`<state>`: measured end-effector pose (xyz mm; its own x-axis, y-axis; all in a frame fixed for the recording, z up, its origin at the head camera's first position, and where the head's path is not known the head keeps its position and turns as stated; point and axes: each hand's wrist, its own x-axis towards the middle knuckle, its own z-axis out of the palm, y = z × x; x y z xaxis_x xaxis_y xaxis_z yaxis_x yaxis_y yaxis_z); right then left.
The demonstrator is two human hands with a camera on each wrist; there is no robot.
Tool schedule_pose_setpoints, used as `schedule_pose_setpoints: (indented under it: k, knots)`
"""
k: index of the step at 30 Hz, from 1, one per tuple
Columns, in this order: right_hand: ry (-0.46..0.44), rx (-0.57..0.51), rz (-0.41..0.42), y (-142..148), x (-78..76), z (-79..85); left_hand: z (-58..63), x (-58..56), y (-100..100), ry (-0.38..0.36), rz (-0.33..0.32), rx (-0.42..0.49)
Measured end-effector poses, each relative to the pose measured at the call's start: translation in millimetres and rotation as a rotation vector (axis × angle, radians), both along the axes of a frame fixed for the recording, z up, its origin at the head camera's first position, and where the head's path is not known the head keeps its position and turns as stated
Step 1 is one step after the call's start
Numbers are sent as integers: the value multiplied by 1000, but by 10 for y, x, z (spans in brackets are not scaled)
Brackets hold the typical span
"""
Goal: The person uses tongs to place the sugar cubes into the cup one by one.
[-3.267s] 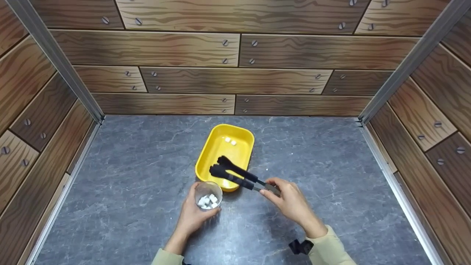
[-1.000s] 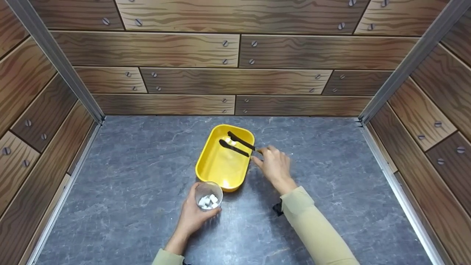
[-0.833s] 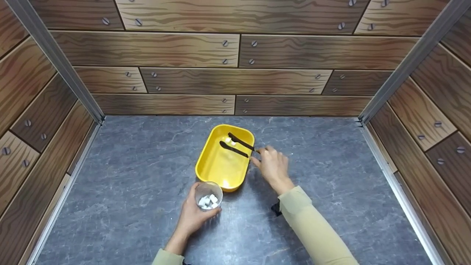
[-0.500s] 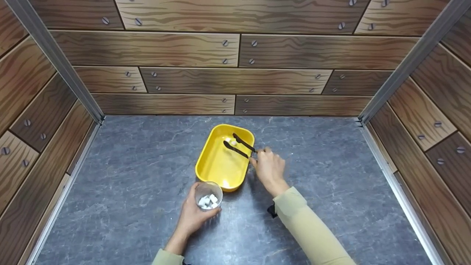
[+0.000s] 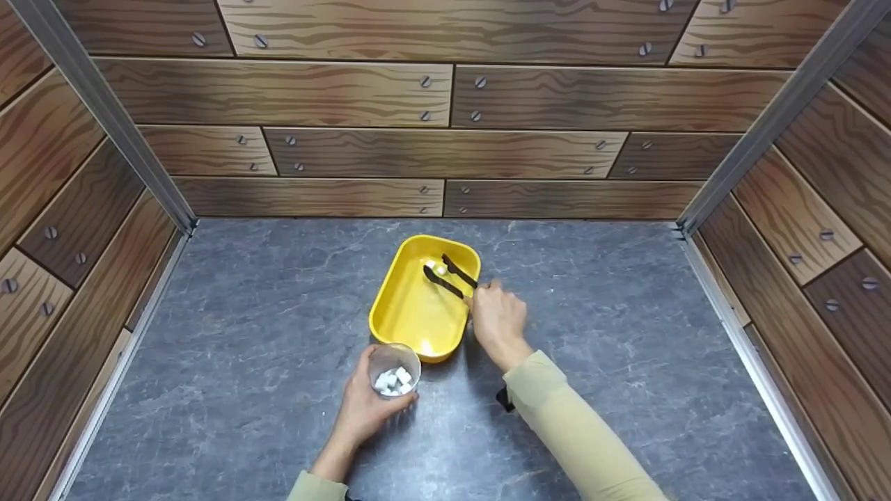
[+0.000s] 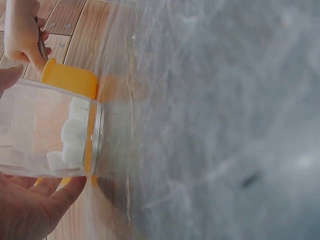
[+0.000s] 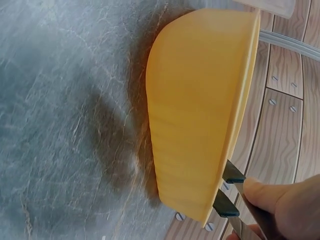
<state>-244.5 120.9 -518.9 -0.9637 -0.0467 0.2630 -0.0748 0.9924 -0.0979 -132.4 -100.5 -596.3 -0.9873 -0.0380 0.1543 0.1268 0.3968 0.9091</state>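
Note:
My left hand [image 5: 369, 400] grips a clear plastic cup [image 6: 30, 125] from its left side, thumb and fingers round the wall. Several white cubes [image 5: 394, 380] lie in the bottom of the cup. My right hand [image 5: 500, 320] holds a pair of tongs [image 7: 257, 212] with black tips and metal arms. Over the right rim of the yellow tray [image 5: 390, 292] the tongs reach inside, their black tips [image 5: 445, 282] spread apart. At the tray's far end two white cubes [image 5: 441, 271] sit between and beside the tips, partly hidden by them.
Behind the tray rises a wall with a wood-plank print [image 5: 445, 153], and similar side walls stand left and right. The grey marbled tabletop [image 5: 264, 334] lies under everything. The cup stands close to the tray's near end.
My right hand has carried the tongs from the tray's near end to its far end, then slid slightly left and nearer. The tips now flank the cubes. My left hand and the cup stay put.

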Motion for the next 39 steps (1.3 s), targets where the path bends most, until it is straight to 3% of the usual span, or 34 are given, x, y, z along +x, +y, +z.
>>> schedule_pose_setpoints:
  k: [12,24,39]
  knots:
    - [-51,47,-9,-83,-65,40,-2,6,-8,15,1,3]
    - [-99,29,-32,-175,-76,92,1,13,-4,34,-8,9]
    - [-70,47,60,-84,-89,30,-11,8,-10,39,-12,14]
